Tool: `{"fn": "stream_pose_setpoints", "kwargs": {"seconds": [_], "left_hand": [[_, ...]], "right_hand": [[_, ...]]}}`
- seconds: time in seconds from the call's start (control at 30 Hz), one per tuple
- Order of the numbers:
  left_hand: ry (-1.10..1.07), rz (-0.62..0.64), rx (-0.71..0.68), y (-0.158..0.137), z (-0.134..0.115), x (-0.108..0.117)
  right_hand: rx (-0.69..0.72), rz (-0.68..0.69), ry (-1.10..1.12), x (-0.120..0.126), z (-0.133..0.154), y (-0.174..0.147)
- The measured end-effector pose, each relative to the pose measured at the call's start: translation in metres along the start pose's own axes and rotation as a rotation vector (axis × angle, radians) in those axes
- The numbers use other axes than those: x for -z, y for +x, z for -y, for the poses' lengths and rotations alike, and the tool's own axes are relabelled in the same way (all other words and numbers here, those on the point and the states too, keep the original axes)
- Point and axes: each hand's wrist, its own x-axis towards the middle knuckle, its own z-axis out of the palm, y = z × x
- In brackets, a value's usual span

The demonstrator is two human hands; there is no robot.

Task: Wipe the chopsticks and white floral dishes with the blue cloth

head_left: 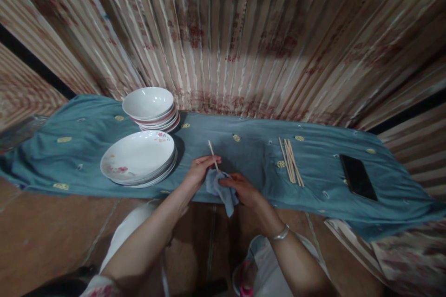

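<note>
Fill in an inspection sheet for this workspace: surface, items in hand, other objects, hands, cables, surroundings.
Surface: wrinkled teal covering with small yellow motifs.
Items in hand: thin stick, its lower end at the blue rag.
Other objects: stacked bowls behind stacked plates on the left; loose sticks and a dark phone on the right.
Hands: left hand holds the stick; right hand grips the rag; bracelet on the right wrist.
Cables: nothing seen.
Surroundings: curtain behind; tiled floor below.

A thin, pale chopstick [211, 149] is held tilted, its upper tip leaned left; its lower end is met by a crumpled blue-grey cloth [219, 189], one corner draped downward.
</note>
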Motion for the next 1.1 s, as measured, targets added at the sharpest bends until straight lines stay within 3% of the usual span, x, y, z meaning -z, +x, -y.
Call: {"fn": "stream_pose_setpoints", "kwargs": {"seconds": [0.27, 0.43, 0.6, 0.7, 0.9, 1.1], "left_hand": [[0.018, -0.124, -0.058, 0.012, -0.001, 0.006], [0.04, -0.025, -0.018, 0.004, 0.006, -0.004], [0.078, 0.132, 0.147, -0.004, 0.013, -0.016], [0.061, 0.145, 0.14, -0.003, 0.012, -0.02], [0.016, 0.015, -0.035, 0.008, 0.003, -0.016], [-0.032, -0.051, -0.03, 0.015, -0.001, -0.006]], "right_hand": [[-0.087, 0.091, -0.088, 0.001, -0.001, -0.023], [-0.057, 0.044, -0.064, 0.006, -0.001, -0.018], [0.075, -0.106, 0.061, 0.012, -0.001, -0.005], [0.089, -0.116, 0.094, 0.012, 0.0, -0.004], [-0.029, 0.037, -0.018, 0.01, 0.002, -0.019], [-0.079, 0.147, -0.093, 0.014, 0.0, -0.03]]}}
